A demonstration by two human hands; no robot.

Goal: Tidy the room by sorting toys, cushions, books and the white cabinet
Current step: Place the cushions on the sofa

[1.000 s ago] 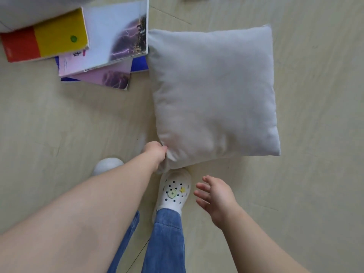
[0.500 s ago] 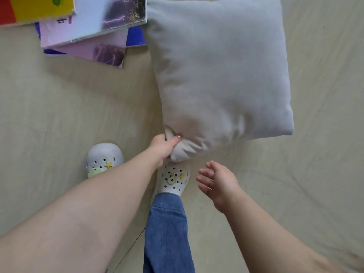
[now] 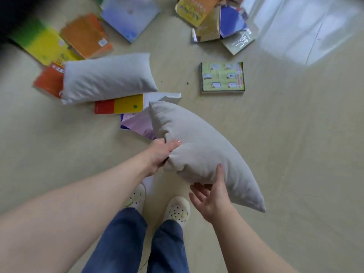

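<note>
A grey cushion [image 3: 199,146] is lifted off the floor and tilted, seen nearly edge on. My left hand [image 3: 160,154] pinches its near left edge. My right hand [image 3: 211,194] touches its underside with the thumb up on the fabric and the fingers spread below. A second grey cushion [image 3: 106,77] lies on the floor behind, partly over books. A red and yellow book [image 3: 119,106] and purple books [image 3: 137,125] lie between the two cushions.
Books are scattered on the beige floor: a green-covered one [image 3: 222,77] at centre right, an orange one [image 3: 86,35] and a yellow-green one [image 3: 42,43] at left, a pile [image 3: 216,18] at the top. My feet in white clogs [image 3: 177,210] stand below the cushion.
The cushion has come up off the floor and turned edge on. My right hand has moved from free air onto its underside. The view has risen, showing more floor and books.
</note>
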